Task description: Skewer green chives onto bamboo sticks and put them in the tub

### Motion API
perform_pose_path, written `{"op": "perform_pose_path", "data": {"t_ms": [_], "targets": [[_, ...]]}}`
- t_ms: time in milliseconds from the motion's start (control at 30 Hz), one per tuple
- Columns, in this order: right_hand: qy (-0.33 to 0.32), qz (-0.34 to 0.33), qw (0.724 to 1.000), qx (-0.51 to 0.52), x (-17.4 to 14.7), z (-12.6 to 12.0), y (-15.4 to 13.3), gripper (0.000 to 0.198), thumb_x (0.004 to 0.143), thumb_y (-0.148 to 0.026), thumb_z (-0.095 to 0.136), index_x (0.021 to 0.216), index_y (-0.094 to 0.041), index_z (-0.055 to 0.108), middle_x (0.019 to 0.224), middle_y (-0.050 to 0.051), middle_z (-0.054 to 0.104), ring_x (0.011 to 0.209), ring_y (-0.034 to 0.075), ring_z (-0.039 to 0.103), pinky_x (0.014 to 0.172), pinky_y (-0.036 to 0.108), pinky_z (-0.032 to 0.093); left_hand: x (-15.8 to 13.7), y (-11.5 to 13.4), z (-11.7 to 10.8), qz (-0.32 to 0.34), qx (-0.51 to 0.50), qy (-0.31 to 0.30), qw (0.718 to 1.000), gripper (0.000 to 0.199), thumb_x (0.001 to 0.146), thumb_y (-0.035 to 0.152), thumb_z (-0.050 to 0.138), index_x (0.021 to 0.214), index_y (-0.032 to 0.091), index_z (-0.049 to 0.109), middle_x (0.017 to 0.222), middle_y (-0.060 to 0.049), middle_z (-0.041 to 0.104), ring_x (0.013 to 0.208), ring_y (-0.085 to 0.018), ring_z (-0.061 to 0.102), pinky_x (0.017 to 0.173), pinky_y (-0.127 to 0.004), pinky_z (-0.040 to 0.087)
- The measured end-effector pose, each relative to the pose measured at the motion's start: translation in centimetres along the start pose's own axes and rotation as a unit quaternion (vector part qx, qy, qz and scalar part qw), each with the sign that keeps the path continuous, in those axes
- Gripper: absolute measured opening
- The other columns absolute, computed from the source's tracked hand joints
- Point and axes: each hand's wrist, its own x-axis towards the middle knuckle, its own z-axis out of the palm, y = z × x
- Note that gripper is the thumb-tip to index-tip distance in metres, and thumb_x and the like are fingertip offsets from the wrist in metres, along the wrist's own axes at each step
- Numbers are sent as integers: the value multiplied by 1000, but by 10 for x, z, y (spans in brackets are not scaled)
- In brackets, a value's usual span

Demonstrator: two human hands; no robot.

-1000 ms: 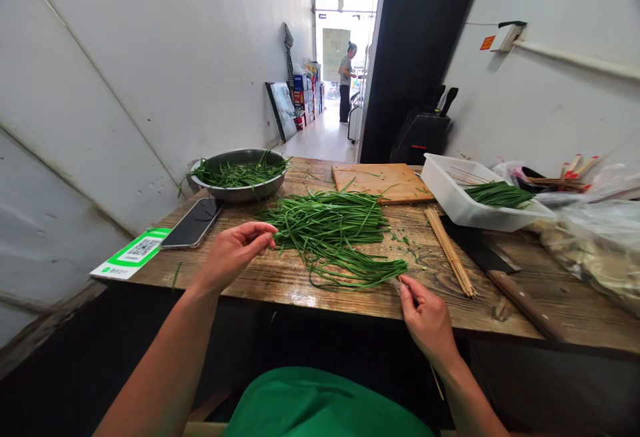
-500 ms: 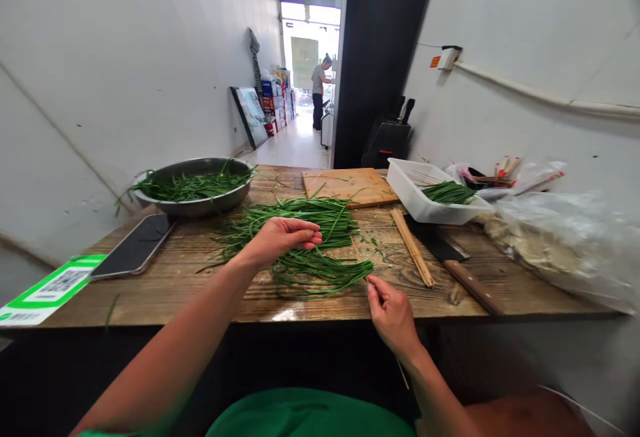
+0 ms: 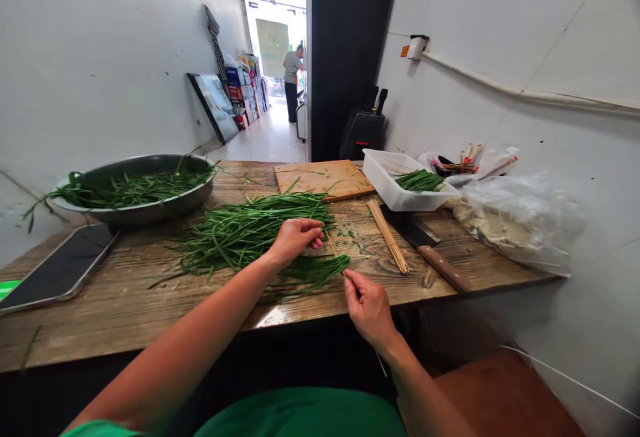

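Right hand [image 3: 369,304] pinches a skewer [image 3: 331,244] bearing green stalks [image 3: 320,270] at the near edge of the desk [image 3: 150,314]. Left hand [image 3: 299,240], fingers narrowed, has swung from the pile's [image 3: 245,227] left end rightward, bringing both hands close; whether it holds anything, I cannot tell.

Small food shop, prob.; street end's overexposed. Prep table [image 3: 135,297] w/ chopping bd [image 3: 325,180], cleaver [image 3: 410,228], skewers [image 3: 389,237]; stacked boxes [image 3: 243,92] nr doorway [image 3: 295,20].
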Motion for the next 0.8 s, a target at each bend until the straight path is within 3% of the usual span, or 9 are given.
{"op": "perform_pose_path", "data": {"t_ms": [200,400,533,633,800], "targets": [[-10,11,1000,-12,1,0,-2,27,83,-21,40,99,-16,62,77,5,68,61,15,62,53,22,43,-1,-6,-1,-38,-35,31,998,20,60,21,68,72,7,59,59,-3,64,55,-11,61,57,-21,50],[-15,10,1000,-26,2,0,-2,28,83,-21,40,99,-16,62,74,4,68,59,15,62,52,22,43,-3,-1,1,-30,-32,3,999,25,62,30,67,73,8,59,63,-4,65,53,-12,61,49,-21,49],[-8,5,1000,-23,2,0,-1,28,82,-19,40,99,-16,62,80,5,68,65,16,63,58,22,45,-2,-3,-3,-28,-48,-7,998,29,59,28,70,78,8,61,67,-5,67,64,-13,63,64,-24,51],[-6,6,1000,-25,2,0,-1,28,83,-20,40,100,-16,62,79,5,69,60,15,63,55,22,45,-2,-5,-8,-33,-17,-17,999,33,57,31,71,81,9,63,73,-7,68,71,-15,63,70,-25,50],[-2,4,1000,-26,1,1,-1,28,82,-20,41,99,-16,63,77,5,69,61,15,63,52,22,44,-2,-6,-10,-25,25,-16,999,29,56,34,71,70,10,65,74,-7,69,69,-16,63,69,-25,49]]}}
